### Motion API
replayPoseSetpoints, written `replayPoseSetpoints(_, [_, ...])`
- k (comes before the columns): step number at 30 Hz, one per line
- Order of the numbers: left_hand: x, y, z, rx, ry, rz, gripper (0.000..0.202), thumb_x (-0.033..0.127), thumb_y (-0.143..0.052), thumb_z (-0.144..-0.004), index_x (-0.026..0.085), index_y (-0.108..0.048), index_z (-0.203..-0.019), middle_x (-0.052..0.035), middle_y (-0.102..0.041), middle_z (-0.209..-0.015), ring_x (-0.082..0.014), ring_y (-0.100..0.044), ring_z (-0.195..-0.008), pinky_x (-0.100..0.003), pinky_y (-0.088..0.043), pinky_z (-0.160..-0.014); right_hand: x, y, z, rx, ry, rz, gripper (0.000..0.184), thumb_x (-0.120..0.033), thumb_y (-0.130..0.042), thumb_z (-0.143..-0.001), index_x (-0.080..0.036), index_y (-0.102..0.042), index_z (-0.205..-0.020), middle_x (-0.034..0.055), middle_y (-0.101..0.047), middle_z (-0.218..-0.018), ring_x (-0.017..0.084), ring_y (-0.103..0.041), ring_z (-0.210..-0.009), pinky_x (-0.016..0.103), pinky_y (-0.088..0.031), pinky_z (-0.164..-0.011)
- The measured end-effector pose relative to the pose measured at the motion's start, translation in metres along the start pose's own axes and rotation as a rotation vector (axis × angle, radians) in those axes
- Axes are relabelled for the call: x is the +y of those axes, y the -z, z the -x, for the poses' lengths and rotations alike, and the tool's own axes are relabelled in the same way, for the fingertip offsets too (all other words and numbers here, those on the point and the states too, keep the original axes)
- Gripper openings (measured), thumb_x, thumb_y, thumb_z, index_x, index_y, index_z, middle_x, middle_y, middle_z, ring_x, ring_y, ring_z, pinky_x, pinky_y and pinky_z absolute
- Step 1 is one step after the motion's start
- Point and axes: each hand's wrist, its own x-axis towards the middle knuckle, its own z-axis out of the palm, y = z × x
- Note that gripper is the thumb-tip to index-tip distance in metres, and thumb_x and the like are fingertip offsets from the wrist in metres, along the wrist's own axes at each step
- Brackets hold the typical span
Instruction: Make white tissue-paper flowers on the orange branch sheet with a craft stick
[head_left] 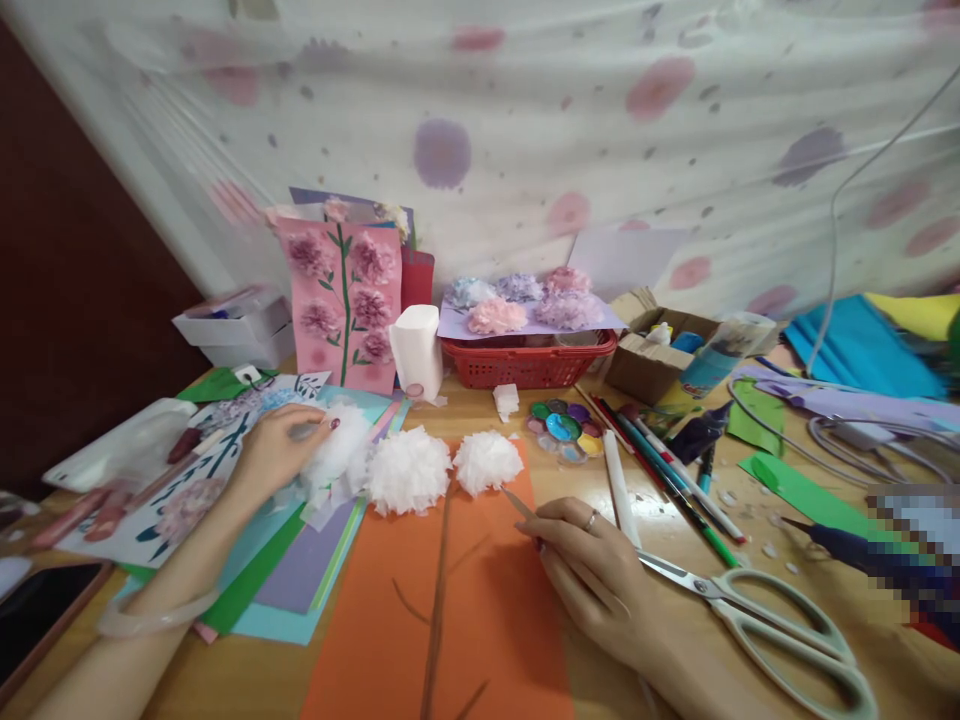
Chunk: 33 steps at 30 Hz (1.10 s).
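Note:
An orange paper sheet point(390, 620) lies before me with a dark drawn stem and short branches. Two white tissue-paper puffs, a larger one point(409, 470) and a smaller one point(489, 462), rest at its top. My left hand point(289, 440) is closed at the edge of another fluffy white tissue-paper puff point(341, 450), left of the sheet. Over the sheet's right edge, my right hand point(592, 570) is closed around a slim, pale, pointed piece point(519, 503) whose tip reaches toward the smaller puff. Scissors point(780, 625) with pale handles lie to the right of that hand.
A paint palette point(564, 428), pencils and a brush point(667, 470) lie beyond my right hand. Behind stand a red basket point(529, 365) under tissue flowers, a white container point(417, 350), a pink flower picture point(307, 345) and a cardboard box point(637, 365). Coloured papers point(300, 570) lie left.

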Motion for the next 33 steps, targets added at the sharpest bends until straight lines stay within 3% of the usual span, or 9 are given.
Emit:
replayPoseSetpoints(3, [-0.002,0.002,0.001,-0.007,0.045,0.059,0.039,0.056,-0.055,-0.063,0.021,-0.068,-0.074,-0.0109,-0.076,-0.097,-0.0309,-0.068,-0.097,-0.042,-0.05,-0.094,-0.001,0.0,0.0,-0.018,-0.009,-0.004,0.032,-0.007,-0.043,-0.091,-0.023,-0.065,-0.109,0.0051,-0.066,-0.093,0.014,-0.065,-0.081,0.026,-0.052,-0.07])
replayPoseSetpoints(8, [-0.008,0.002,0.002,0.016,0.113,0.138,0.052,0.053,-0.058,-0.066,0.016,-0.072,-0.1,-0.0092,-0.077,-0.095,-0.0275,-0.07,-0.092,-0.038,-0.054,-0.085,-0.003,0.002,-0.001,-0.015,0.002,0.018,0.033,-0.007,-0.043,-0.091,-0.024,-0.064,-0.109,0.0054,-0.067,-0.093,0.015,-0.066,-0.081,0.026,-0.053,-0.068])
replayPoseSetpoints(13, [-0.016,-0.001,0.002,0.054,0.101,0.129,0.032,0.046,-0.059,-0.069,0.019,-0.072,-0.082,-0.0056,-0.078,-0.089,-0.0267,-0.069,-0.09,-0.037,-0.053,-0.085,-0.003,0.004,-0.001,0.006,-0.004,0.03,0.031,-0.008,-0.044,-0.091,-0.025,-0.065,-0.107,0.006,-0.067,-0.095,0.016,-0.067,-0.083,0.026,-0.054,-0.069])
replayPoseSetpoints(19, [-0.015,0.002,-0.006,0.165,-0.021,0.007,0.03,0.042,-0.051,-0.081,0.019,-0.07,-0.084,-0.0095,-0.072,-0.101,-0.0273,-0.061,-0.102,-0.044,-0.042,-0.101,-0.004,0.002,0.0,-0.014,-0.032,0.039,0.035,-0.009,-0.042,-0.093,-0.026,-0.061,-0.118,0.0053,-0.065,-0.096,0.014,-0.066,-0.081,0.025,-0.053,-0.068])
replayPoseSetpoints(23, [-0.003,-0.004,-0.022,0.076,-0.071,-0.044,0.028,0.041,-0.06,-0.078,0.024,-0.075,-0.093,-0.0082,-0.07,-0.109,-0.0315,-0.054,-0.114,-0.05,-0.033,-0.107,0.0,0.002,0.0,-0.036,-0.033,0.035,0.035,-0.01,-0.041,-0.094,-0.026,-0.059,-0.12,0.0057,-0.063,-0.095,0.015,-0.065,-0.079,0.026,-0.053,-0.068])
replayPoseSetpoints(26, [0.004,-0.017,-0.034,0.006,-0.07,-0.067,0.021,0.039,-0.07,-0.071,0.026,-0.078,-0.085,-0.0079,-0.071,-0.109,-0.0368,-0.051,-0.119,-0.055,-0.03,-0.106,0.004,0.002,0.001,-0.026,-0.013,0.043,0.034,-0.01,-0.042,-0.094,-0.025,-0.059,-0.119,0.0065,-0.064,-0.096,0.016,-0.065,-0.08,0.028,-0.053,-0.068])
replayPoseSetpoints(30, [0.002,-0.024,-0.04,0.024,-0.091,-0.069,0.012,0.032,-0.065,-0.074,0.023,-0.073,-0.074,-0.006,-0.074,-0.106,-0.0314,-0.055,-0.117,-0.049,-0.033,-0.107,0.005,0.004,0.003,-0.013,-0.017,0.061,0.033,-0.01,-0.046,-0.094,-0.026,-0.059,-0.12,0.005,-0.068,-0.094,0.016,-0.067,-0.077,0.027,-0.052,-0.066])
replayPoseSetpoints(33, [-0.006,-0.016,-0.039,0.062,-0.113,-0.059,0.019,0.033,-0.056,-0.081,0.021,-0.071,-0.085,-0.0067,-0.074,-0.106,-0.0252,-0.061,-0.111,-0.042,-0.039,-0.105,0.003,0.005,0.004,0.012,-0.04,0.064,0.033,-0.012,-0.047,-0.095,-0.027,-0.058,-0.122,0.0041,-0.071,-0.091,0.018,-0.069,-0.079,0.029,-0.052,-0.065])
